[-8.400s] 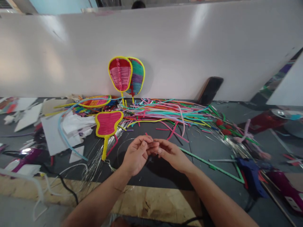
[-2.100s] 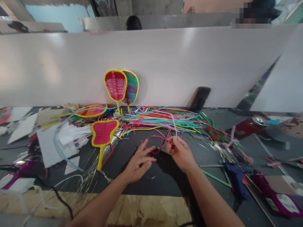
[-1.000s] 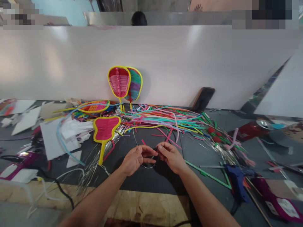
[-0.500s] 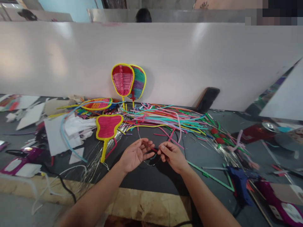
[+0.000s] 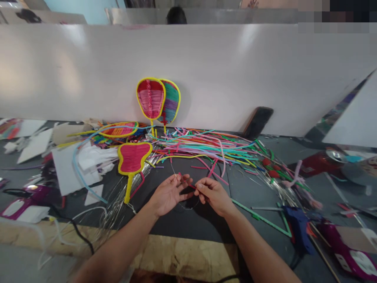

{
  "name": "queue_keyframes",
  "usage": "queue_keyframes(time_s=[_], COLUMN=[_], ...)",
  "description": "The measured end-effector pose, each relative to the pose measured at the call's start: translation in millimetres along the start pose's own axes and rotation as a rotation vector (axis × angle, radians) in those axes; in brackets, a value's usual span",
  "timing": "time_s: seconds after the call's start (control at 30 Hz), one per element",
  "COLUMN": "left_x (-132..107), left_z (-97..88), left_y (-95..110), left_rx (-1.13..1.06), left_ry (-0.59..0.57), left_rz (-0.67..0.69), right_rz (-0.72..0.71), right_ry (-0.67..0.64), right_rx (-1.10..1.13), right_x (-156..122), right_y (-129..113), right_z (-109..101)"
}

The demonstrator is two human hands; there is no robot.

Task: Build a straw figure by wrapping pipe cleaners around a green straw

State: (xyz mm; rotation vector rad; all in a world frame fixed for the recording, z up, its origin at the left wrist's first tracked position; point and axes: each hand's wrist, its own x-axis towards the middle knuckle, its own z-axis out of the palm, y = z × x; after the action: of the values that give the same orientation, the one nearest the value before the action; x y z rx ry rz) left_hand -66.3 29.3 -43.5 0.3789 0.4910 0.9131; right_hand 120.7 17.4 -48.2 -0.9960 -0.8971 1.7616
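Wire is what I'd watch, part of a loop showing just below the hands and so thin it nearly vanishes against the table. Right hand has thumb and forefinger pinched together on a red stem, which sits between the two hands and seems to run in behind the left fingers. Left hand is palm up, fingers half curled and spread; can't tell if its thumb and forefinger have hold of anything. So imo that's the weak spot: if the stem is only held at the right end it could swing or twist, and springy wire could flick away if a finger bumps it. Pile behind is another trap, since loose bits at its front edge lie near the hands and could snag the wire. Also the green frame is close to the right forearm, so a wide sweep might shove it
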Motion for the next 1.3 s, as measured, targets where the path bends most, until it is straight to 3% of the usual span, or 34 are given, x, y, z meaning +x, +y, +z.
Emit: queue_keyframes(time_s=[0.2, 0.57, 0.7, 0.9, 1.03, 1.17, 1.3], left_x=[-1.6, -4.2, -5.6, -4.8, -4.1, -6.0, -10.5], left_z=[6.9, 10.5, 12.4, 10.1, 8.8, 13.6, 29.1], left_y=[0.5, 8.8, 13.9, 15.6, 14.6, 19.1, 25.9], left_rx=[-0.015, -0.068, -0.087, -0.093, -0.053, -0.09, -0.162], left_ry=[-0.008, -0.148, -0.138, -0.125, -0.027, 0.073, 0.014], left_rz=[-0.018, -0.027, 0.002, 0.016, 0.021, 0.052, 0.07], right_rz=[0.003, -0.027, -0.047, -0.211, -0.212, -0.105, 0.093], right_ry=[0.004, 0.096, 0.166, 0.216, 0.239, 0.227, 0.086], right_rx=[-0.047, 0.026, 0.122, 0.197, 0.193, 0.152, 0.036], right_x=[0.6, 1.7, 3.5, 2.5, -1.8, -2.3, -3.0], right_y=[1.9, -3.8, -5.0, -9.2, -17.1, -17.1, -9.5], right_z=[0.7, -1.1, -4.3, -10.3, -7.5, -5.4, -0.1])
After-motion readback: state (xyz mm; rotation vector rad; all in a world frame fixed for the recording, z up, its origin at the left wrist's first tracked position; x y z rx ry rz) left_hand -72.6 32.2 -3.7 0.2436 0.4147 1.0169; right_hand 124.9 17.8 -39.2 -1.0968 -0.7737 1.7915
